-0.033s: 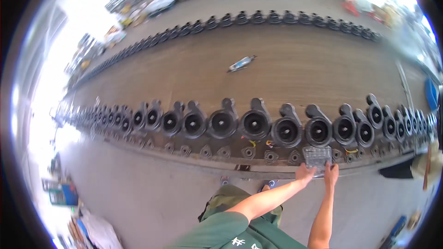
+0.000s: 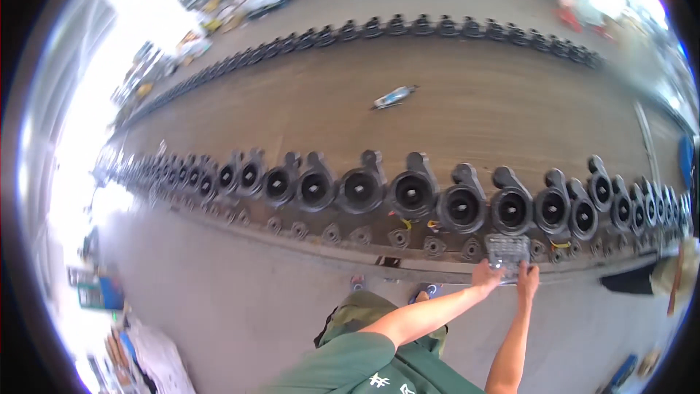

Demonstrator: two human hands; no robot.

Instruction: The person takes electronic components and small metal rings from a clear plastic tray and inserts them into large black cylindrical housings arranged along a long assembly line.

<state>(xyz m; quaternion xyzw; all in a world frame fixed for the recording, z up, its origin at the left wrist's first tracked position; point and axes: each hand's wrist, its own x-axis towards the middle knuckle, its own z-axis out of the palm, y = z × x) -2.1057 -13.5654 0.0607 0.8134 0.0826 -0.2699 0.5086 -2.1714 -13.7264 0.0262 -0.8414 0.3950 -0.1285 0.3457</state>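
1. Containers, blue and green [image 2: 111,293]: on the floor [image 2: 240,306], far left of the clear tray, well apart from it.
2. Flat brackets [image 2: 332,233]: small, metal-looking, lined along the near edge of the tabletop [image 2: 328,120]. Most sit left of the clear tray, a few right of it.
3. Black housings [image 2: 361,190]: round-mouthed, one neck each, in a long row running past both sides of the clear tray, on its far side. Nearest one is just beyond the tray's far edge; cannot tell if they touch.
4. Shoes [image 2: 424,293]: on the floor, left of the clear tray and nearer the person.
5. Tube [image 2: 394,97]: pale with a thin tip, lying on the tabletop, left of and well beyond the clear tray. Second row of black parts [image 2: 397,27] further out still.
6. Left hand [image 2: 486,276]: closed on the near-left corner of the clear tray.
7. Clear tray [image 2: 508,249]: see-through, gridded, directly ahead of both hands and spanning between them. Cannot tell if it rests on the tabletop or is lifted.
8. Right hand [image 2: 529,276]: fingers gripping the tray's near-right corner. Hands close together, tray between.
9. Thin yellow piece [image 2: 560,245]: just right of the clear tray, at the housings' near side.
10. Black wedge-shaped item [image 2: 627,279]: further right of the tray, kind unclear.
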